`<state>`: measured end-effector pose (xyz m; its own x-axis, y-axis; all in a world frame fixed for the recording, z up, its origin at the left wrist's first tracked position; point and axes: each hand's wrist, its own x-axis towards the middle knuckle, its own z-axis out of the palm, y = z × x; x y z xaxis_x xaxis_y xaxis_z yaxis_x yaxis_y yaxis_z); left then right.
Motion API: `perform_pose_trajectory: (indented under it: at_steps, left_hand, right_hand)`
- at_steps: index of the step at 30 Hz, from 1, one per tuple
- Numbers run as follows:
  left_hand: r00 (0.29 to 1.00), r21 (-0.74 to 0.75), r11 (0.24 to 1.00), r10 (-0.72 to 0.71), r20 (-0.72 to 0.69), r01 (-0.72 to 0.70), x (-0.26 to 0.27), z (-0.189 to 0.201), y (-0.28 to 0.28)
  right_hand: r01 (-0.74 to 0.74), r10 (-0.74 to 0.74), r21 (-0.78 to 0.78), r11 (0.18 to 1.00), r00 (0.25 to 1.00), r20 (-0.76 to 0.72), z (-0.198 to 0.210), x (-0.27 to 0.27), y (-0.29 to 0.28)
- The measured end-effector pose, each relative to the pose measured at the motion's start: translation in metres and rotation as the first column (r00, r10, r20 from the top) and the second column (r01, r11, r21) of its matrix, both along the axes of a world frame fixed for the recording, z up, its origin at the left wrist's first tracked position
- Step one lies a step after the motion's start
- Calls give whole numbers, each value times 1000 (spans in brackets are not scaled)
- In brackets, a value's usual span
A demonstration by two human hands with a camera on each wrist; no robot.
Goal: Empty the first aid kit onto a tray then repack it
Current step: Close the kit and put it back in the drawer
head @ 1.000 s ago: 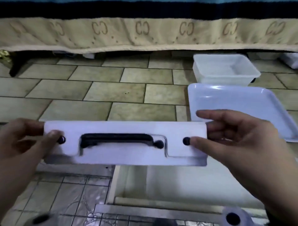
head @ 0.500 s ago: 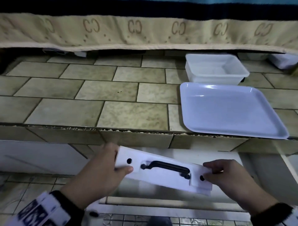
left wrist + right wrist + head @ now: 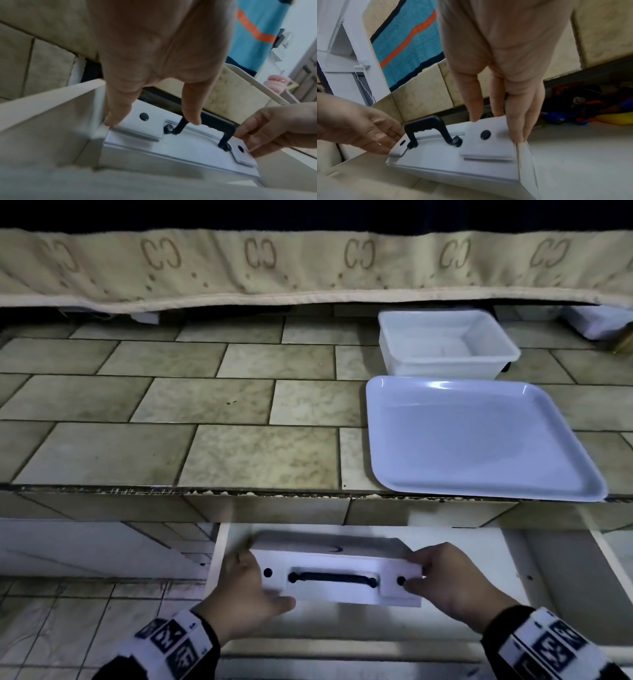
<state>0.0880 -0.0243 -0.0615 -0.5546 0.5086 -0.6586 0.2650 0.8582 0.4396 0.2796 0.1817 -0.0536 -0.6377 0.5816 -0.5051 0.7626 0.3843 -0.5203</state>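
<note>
Head view: the left hand point(image 3: 246, 594) is clamped on the left end of the white first aid kit point(image 3: 337, 582), thumb beneath its near edge. The kit is held level inside an open white drawer point(image 3: 534, 570) below the tiled table point(image 3: 205, 405), its black handle point(image 3: 334, 578) facing up between two black snaps. The right hand point(image 3: 452, 587) is clamped on the kit's right end, fingers over the top, thumb at the snap. Farther right on the table, a white tray point(image 3: 479, 436) is seen, with a white tub point(image 3: 445, 344) just behind it.
</note>
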Motion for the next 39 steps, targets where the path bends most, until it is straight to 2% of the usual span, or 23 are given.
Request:
perform_pose_trajectory:
  at_steps: [5,9,11,14,16,18,20,22,24,25,27,28,30,31,33,36,39]
  left_hand:
    - [999,-43,999,20,44,-18,-3,-6,-4]
    - [997,59,995,77,18,-78,-5,-2,3]
    - [998,83,994,67,5,-67,-7,-4,4]
    - [1000,-19,1000,17,-22,-17,-10,-11,2]
    - [999,-125,991,-34,36,38,-12,-17,1]
    - [984,-191,965,-171,56,179,-11,-23,1]
    - [941,-255,907,-337,38,335,-9,-24,1]
    - [917,-283,878,-400,10,386,-12,-10,5]
    - [907,-132,898,-414,77,420,-22,11,13]
    - [907,8,922,-382,176,386,-27,26,19]
    - [862,268,929,-344,372,255,-35,68,34]
    - [848,357,906,-364,386,226,-40,90,44]
    - [884,518,836,-369,286,182,-49,128,68]
    - [913,586,798,-333,233,142,-54,142,81]
    - [962,698,714,-226,152,57,-66,159,112]
    - [990,753,654,-137,31,67,-77,168,163]
    - [986,741,665,-163,25,91,-77,161,211]
  right_hand:
    - [71,-71,-35,997,997,-6,-19,15,1]
    - [127,-129,-47,991,991,-38,-22,9,5]
    - [110,-112,-38,993,993,-39,-23,6,4]
    - [90,-90,-73,993,996,3,-16,3,1]
    - [47,-38,-102,994,995,88,-18,4,-4]
    - [-36,56,-111,993,983,174,-15,4,-11]
    - [-110,133,-124,986,970,202,-10,7,-16]
    - [-231,253,-125,965,946,201,12,7,-16]
    - [-360,383,-143,922,903,195,50,1,-14]
    - [-417,439,-145,897,878,190,75,-2,-11]
    - [-443,459,-140,886,880,124,121,-6,3]
    - [-406,419,-154,901,906,60,141,-8,14]
    - [-257,231,-158,953,959,-165,169,-12,45]
    - [-142,103,-125,982,955,-277,177,-14,63]
    - [95,-102,-38,995,880,-465,184,-20,103]
    - [349,-304,-10,937,803,-513,179,-35,164]
    - [444,-417,-33,895,810,-412,167,-54,206]
